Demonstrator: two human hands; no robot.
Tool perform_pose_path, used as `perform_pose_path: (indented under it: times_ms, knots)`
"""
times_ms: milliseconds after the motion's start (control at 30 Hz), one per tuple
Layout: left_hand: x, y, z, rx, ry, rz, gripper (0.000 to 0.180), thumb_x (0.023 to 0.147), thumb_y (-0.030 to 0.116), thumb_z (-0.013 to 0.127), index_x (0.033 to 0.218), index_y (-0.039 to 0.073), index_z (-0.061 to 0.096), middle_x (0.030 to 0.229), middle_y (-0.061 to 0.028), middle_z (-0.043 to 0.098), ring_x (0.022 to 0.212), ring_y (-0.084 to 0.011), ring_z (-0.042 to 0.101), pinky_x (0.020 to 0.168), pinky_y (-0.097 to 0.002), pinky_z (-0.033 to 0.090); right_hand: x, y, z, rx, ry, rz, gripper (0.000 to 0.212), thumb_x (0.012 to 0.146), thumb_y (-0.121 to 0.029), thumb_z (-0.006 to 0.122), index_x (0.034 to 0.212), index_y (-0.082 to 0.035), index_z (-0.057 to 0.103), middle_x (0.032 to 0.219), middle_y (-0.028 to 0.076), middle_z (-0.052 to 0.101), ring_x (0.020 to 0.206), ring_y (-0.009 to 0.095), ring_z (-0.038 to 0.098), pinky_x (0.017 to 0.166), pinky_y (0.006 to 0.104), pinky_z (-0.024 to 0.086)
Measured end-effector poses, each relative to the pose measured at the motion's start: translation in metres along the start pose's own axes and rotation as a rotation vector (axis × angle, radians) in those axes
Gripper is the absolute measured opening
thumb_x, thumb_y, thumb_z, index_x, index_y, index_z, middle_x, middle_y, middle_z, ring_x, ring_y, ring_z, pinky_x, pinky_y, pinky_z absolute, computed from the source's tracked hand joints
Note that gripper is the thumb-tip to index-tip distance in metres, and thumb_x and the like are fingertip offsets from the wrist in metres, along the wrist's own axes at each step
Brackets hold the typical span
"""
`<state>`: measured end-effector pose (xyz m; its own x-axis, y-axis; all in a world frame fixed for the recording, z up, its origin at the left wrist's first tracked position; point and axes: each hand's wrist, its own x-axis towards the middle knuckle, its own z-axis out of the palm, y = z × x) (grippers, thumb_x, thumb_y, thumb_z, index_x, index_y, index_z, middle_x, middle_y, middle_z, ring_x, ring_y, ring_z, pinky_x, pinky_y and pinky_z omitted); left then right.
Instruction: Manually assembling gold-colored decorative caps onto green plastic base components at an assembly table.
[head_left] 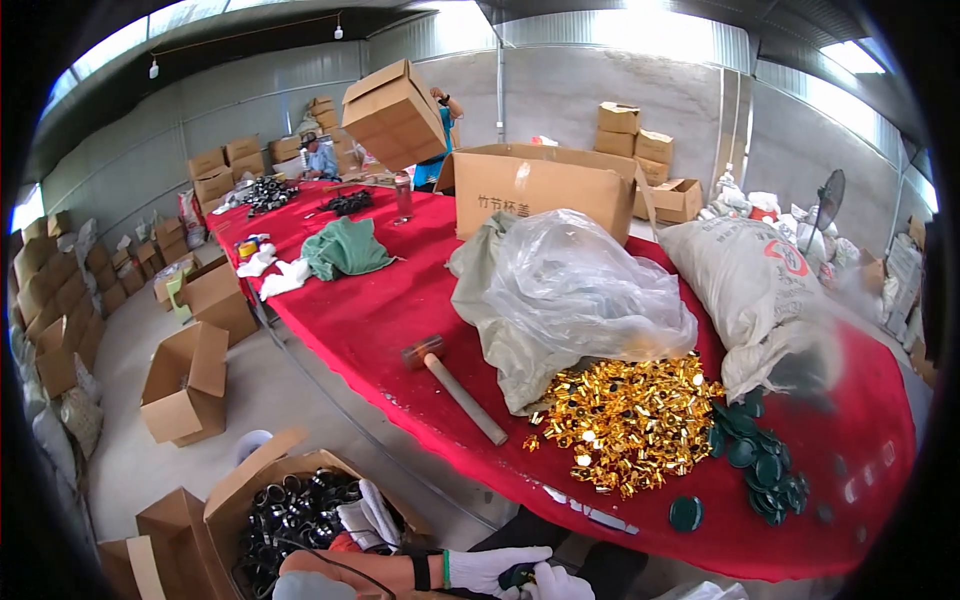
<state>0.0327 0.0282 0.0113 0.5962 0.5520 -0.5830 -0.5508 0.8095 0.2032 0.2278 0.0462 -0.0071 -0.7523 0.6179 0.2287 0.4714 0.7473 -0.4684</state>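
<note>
White gloves cover both my hands at the bottom edge, low in front of the table. My left hand (490, 568) is closed around a small dark green piece (518, 575), mostly hidden by the gloves. Pressed up beside it, my right hand (560, 583) has its fingers curled in against the same piece. On the red-covered table, closest to my hands, lies one round dark green lid (686, 514). A heap of shiny gold parts (630, 425) spreads just beyond, with a pile of dark green lids (765, 465) to its right.
A mallet (455, 390) lies on the red cloth (370, 340). Behind the gold heap are a plastic-lined sack (580, 290), a large carton (540, 185) and a full sack (750, 290). A box of black parts (290, 520) stands at lower left. A person (430, 170) holds a carton.
</note>
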Motion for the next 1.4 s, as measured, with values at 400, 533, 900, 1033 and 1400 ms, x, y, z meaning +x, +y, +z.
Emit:
perform_pose_path:
  times_ms: [400,533,900,1033,1400]
  knots:
    - [0.033,-0.031,-0.020,1.414,0.447,1.183,0.039,0.096,0.033,0.072,0.117,0.002,0.060,0.089,-0.0157,0.064,0.080,-0.0288,0.066,0.075,-0.0383,0.056,0.001,0.032,0.020,1.740,-0.252,0.784,0.019,0.106,-0.021,0.055,0.101,-0.007,0.066,0.065,0.003,0.055,0.049,0.017,0.052,0.044,0.0335,0.041]
    - [0.063,-0.028,-0.049,1.319,0.409,1.061,0.043,0.100,0.047,0.065,0.123,0.011,0.059,0.094,-0.0059,0.061,0.080,-0.0165,0.061,0.067,-0.0283,0.051,-0.007,0.043,0.046,1.257,-0.045,0.611,0.021,0.106,-0.024,0.056,0.114,-0.007,0.066,0.067,0.007,0.056,0.054,0.025,0.057,0.050,0.0375,0.046]
    - [0.023,0.004,-0.034,0.109,-0.013,0.017,0.038,0.104,0.057,0.059,0.095,0.020,0.065,0.083,0.0046,0.065,0.063,-0.0079,0.061,0.052,-0.0212,0.048,0.016,0.010,0.003,0.010,0.112,-0.041,0.022,0.096,-0.020,0.068,0.113,-0.009,0.063,0.083,0.013,0.059,0.067,0.033,0.062,0.060,0.0446,0.052]
    - [0.026,-0.006,-0.023,0.282,0.218,0.254,0.037,0.105,0.051,0.059,0.109,0.015,0.063,0.084,0.0005,0.064,0.070,-0.0094,0.063,0.060,-0.0266,0.053,0.019,0.005,0.025,0.330,0.298,0.122,0.009,0.100,-0.018,0.061,0.102,-0.010,0.065,0.073,0.016,0.059,0.060,0.035,0.060,0.059,0.0457,0.052]
    - [0.032,-0.016,-0.028,1.096,0.454,0.766,0.040,0.103,0.041,0.062,0.125,0.007,0.057,0.108,-0.0111,0.062,0.089,-0.0226,0.063,0.074,-0.0349,0.053,0.008,0.021,0.037,0.860,0.071,0.464,0.017,0.102,-0.023,0.058,0.107,-0.008,0.065,0.075,0.008,0.059,0.061,0.026,0.061,0.053,0.0384,0.050]
